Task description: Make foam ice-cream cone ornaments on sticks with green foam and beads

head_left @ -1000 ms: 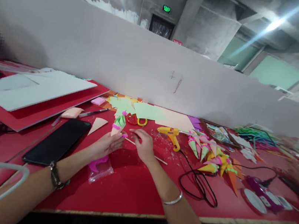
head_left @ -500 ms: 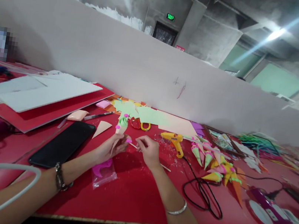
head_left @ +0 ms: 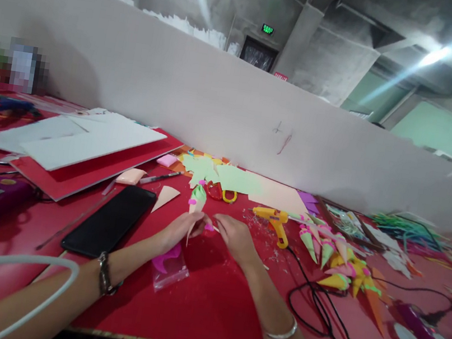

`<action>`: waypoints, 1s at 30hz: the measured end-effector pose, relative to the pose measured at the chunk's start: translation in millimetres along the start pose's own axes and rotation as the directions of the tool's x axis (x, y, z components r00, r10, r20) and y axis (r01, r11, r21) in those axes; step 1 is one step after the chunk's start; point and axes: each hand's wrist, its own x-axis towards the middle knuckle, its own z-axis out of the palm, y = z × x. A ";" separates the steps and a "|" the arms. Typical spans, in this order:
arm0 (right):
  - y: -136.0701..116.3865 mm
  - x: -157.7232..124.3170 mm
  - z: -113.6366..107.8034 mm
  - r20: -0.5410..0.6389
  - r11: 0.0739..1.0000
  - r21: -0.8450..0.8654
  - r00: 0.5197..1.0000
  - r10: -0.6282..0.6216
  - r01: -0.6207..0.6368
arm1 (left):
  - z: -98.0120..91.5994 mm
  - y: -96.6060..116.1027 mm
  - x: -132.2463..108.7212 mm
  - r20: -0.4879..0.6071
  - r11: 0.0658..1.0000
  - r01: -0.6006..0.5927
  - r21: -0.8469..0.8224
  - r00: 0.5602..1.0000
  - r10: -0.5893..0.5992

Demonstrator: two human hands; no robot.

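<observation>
Over a red table [head_left: 225, 316], the left hand [head_left: 180, 232] pinches a paper ice-cream cone [head_left: 197, 206] low between closed fingers, its green swirl [head_left: 199, 193] on the far side; just right, the right hand [head_left: 237, 240], fingers bunched, holds a pink-tipped stick [head_left: 210, 228].

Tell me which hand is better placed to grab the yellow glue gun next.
Right hand, probably: it is nearer the glue gun, though it seems to pinch a thin stick. The left hand holds the green-topped cone.
</observation>
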 end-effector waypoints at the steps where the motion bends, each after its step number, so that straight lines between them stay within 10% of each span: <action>1: 0.0 -0.8 -2.5 0.020 0.998 -0.058 0.999 -0.029 0.030 | 0.6 -1.0 0.1 -0.014 0.998 -0.001 0.062 1.000 0.002; 12: 3.1 0.4 -14.6 0.027 0.895 -0.388 0.973 -0.228 0.221 | 2.2 -11.5 3.6 -0.064 0.986 0.017 0.166 0.998 -0.007; 30: 22.0 3.5 -20.4 -0.108 0.901 -0.398 0.966 -0.233 0.173 | -7.7 -12.2 4.2 0.011 0.848 -0.156 0.507 0.985 0.175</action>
